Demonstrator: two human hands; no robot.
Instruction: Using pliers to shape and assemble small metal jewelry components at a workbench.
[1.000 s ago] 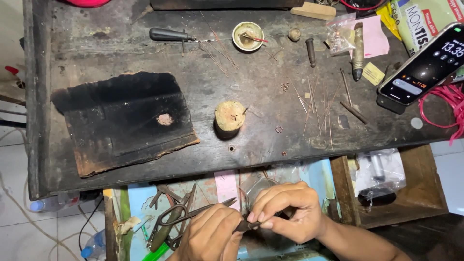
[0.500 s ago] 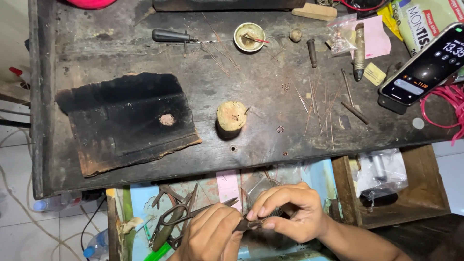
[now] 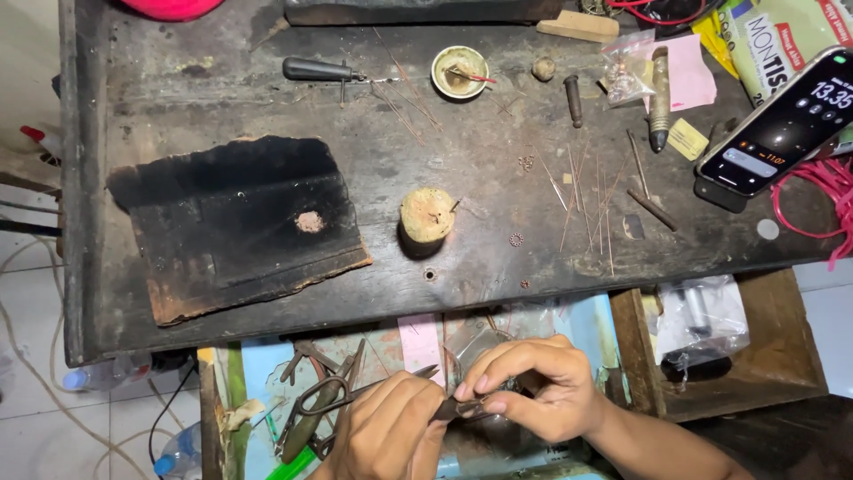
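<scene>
Below workbench (image 3: 498,267), pliers (image 3: 458,409) between both hands

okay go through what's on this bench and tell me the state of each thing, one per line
left hand: gripping small dark tool
right hand: pinching the tool's tip
small dark tool: held between both hands
phone: screen lit, propped up
drawer: open
small round dish: uncovered
scissors: lying in tray

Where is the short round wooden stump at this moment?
In the head view, the short round wooden stump stands near the middle of the dark workbench, right of the charred black board and left of the thin metal wires.
</scene>
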